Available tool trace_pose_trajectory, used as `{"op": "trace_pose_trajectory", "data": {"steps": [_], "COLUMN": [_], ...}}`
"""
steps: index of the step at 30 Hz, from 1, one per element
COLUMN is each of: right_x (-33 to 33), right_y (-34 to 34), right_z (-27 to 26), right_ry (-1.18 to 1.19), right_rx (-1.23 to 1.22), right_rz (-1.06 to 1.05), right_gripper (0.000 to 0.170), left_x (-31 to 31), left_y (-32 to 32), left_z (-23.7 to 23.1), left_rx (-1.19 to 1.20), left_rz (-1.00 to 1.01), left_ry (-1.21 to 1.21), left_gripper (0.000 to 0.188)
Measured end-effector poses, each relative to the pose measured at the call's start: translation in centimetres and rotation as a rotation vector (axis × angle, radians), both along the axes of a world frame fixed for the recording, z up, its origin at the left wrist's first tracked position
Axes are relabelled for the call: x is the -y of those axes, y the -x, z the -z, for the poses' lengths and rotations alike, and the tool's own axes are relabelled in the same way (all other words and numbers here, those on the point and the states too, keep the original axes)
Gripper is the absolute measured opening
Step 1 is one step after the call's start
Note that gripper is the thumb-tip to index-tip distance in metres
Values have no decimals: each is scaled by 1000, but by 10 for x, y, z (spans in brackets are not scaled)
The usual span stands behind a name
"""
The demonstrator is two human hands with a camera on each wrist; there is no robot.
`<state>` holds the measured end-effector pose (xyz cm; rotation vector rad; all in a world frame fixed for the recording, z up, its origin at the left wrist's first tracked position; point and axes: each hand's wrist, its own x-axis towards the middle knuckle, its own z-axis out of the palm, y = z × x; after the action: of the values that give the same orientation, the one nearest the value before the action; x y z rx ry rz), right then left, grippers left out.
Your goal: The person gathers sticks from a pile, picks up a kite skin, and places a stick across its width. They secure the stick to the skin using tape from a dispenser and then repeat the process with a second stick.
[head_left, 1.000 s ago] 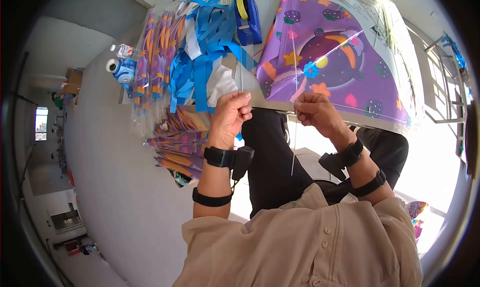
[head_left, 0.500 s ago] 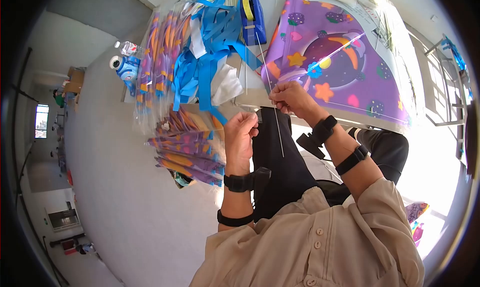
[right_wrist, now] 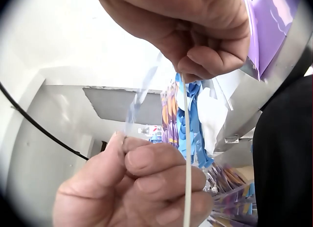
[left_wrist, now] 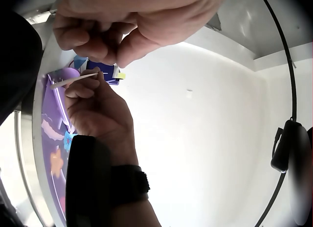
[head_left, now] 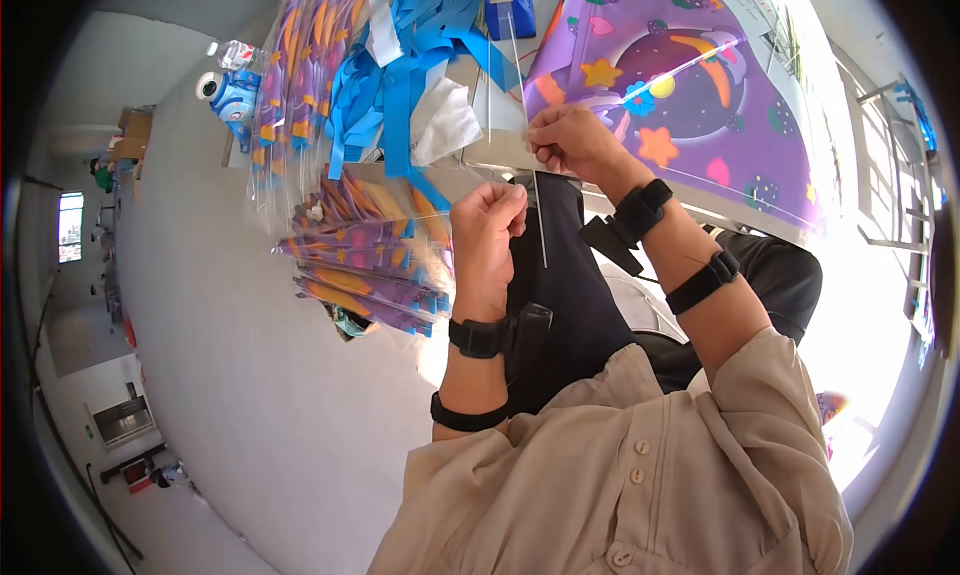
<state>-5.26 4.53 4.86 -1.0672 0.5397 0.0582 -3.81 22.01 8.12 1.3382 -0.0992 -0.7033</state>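
Note:
A thin white rod [head_left: 541, 225] is pinched between the thumb and fingers of my right hand [head_left: 575, 143], running above and below it in the head view. In the right wrist view the rod [right_wrist: 187, 153] passes in front of my left hand [right_wrist: 142, 183]. That left hand [head_left: 488, 237] pinches a strip of clear tape [right_wrist: 139, 97] at its thumb tip, the strip rising away from the fingers. Both hands are close together over the lap, near the table edge. A purple printed kite [head_left: 745, 125] lies on the table beyond my right hand.
A blue tape dispenser [head_left: 508, 15] stands at the back. Left of it lie blue strips [head_left: 405, 80], a white cloth [head_left: 443, 125] and plastic-wrapped purple packs [head_left: 290, 95]. More folded purple bundles [head_left: 365, 260] are lower left. Two bottles [head_left: 230, 100] stand at far left.
My right hand has moved left with the rod, bringing it close to my left hand. The left hand has shifted a little right and lower. The rod now stands more upright in view.

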Motion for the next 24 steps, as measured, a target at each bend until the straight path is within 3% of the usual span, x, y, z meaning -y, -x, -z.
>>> {"op": "trace_pose_trajectory", "data": {"steps": [8, 24], "right_x": [-5, -8], "right_y": [-4, -7], "right_z": [11, 16], "right_ry": [-50, -6], "right_rx": [57, 67], "right_rz": [111, 68], "right_gripper": [8, 9], "left_x": [-3, -47], "left_y": [2, 43], "left_z": [-1, 8], "left_rx": [1, 30], "left_rz": [17, 28], "left_ry": [-22, -205], "left_gripper": [14, 10]}}
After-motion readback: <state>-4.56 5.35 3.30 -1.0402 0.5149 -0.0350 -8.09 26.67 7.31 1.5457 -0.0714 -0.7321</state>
